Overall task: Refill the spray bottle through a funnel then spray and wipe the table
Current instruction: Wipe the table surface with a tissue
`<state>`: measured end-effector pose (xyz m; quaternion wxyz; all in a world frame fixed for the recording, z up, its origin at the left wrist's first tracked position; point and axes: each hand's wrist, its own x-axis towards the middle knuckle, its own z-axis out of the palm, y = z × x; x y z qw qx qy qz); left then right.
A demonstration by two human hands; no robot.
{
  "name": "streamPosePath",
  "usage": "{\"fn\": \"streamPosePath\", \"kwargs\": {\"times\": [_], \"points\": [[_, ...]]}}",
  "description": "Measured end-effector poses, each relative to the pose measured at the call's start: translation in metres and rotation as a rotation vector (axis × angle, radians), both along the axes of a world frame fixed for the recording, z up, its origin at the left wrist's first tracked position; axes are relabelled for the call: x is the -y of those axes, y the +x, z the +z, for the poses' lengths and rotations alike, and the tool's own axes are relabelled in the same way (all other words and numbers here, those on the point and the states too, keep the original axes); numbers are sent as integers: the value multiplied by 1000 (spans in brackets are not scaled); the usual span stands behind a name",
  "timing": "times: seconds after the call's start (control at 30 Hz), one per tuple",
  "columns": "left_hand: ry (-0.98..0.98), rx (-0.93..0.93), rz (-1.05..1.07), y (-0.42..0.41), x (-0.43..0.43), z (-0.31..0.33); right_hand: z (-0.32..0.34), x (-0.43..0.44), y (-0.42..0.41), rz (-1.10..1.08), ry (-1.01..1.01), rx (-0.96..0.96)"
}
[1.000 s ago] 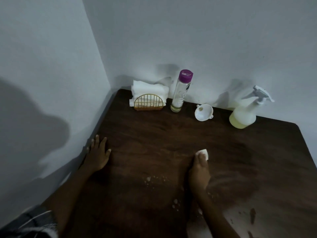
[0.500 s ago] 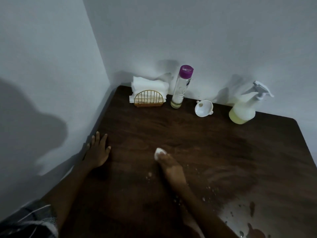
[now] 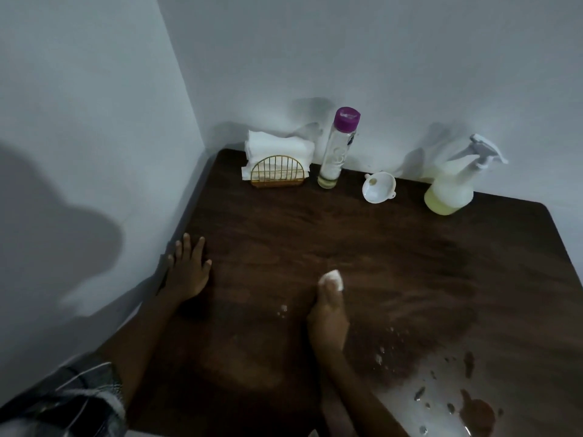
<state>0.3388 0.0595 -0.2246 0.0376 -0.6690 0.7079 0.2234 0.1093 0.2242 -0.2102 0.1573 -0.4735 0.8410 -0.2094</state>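
Left hand (image 3: 188,272): flat on the dark desk (image 3: 347,234) at its left edge by the wall, fingers spread, holding nothing; it serves as a brace. Napkin holder (image 3: 277,171) and purple-capped bottle (image 3: 337,149) stand along the back wall, then the white funnel (image 3: 378,187) lying beside them. Right hand (image 3: 328,320): near the desk centre, fingers closed over a small white wad of tissue (image 3: 332,279), pressing it to the surface. Spray bottle (image 3: 451,184): upright at the back right, well apart from both hands, yellowish liquid in its base. Droplets and a wet sheen remain at the front right (image 3: 441,398).

Judgement: wiping is in hand. To do it well, keep the wad pressed flat, work in overlapping strokes, and carry the pass rightward into the wet patch rather than recrossing dry wood; the wad looks small and may need replacing.

Against half a second earlier: the tissue hand sits slightly further right; the left hand is unchanged
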Motion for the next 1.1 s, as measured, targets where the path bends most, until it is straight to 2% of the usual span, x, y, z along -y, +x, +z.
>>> {"fn": "streamPosePath", "kwargs": {"times": [0.07, 0.13, 0.17, 0.2, 0.3, 0.33, 0.4, 0.47, 0.57, 0.67, 0.7, 0.77, 0.83, 0.93, 0.97, 1.03, 1.1], "points": [[13, -2, -5, 1, 1, -1, 1, -5, 46, 96, -77, 134], [21, 18, -8, 1, 2, 0, -10, -13, 88, 363, -171, 174], [21, 25, -8, 1, 1, 0, -5, -19, 99, 532, -40, 304], [17, 25, -9, 1, 1, 0, -5, -20, 105, 524, -27, 312], [9, 18, -15, 1, -1, 2, -35, -20, 86, 645, -156, 125], [13, 20, -16, 1, -3, 4, -26, -19, 75, 707, -107, 143], [12, 30, -18, -1, -5, 7, -15, -16, 36, 579, -155, 130], [-8, 24, -20, -4, -12, 10, -10, -16, -13, 444, -144, -84], [-55, 8, -44, -14, -34, 9, -2, -16, -78, 181, -80, 14], [-111, -30, -53, -29, -61, 7, -7, -16, -84, 97, -8, -41], [-126, -40, -59, -35, -69, 7, -7, -17, -75, 128, 3, -71], [-141, -50, -70, -49, -86, 5, -12, -22, -41, 145, 24, 27], [-184, -90, -77, -60, -101, 4, -12, -37, 1, 201, -43, 63], [-327, -146, -74, -70, -117, 2, -11, -66, 49, 434, -169, 214], [-356, -150, -68, -71, -120, 1, -7, -73, 54, 527, -113, 215], [-406, -155, -67, -75, -127, 1, -14, -75, 40, 723, -169, 105], [-436, -144, -91, -78, -134, 1, -13, -64, 6, 765, -189, 60]]}}
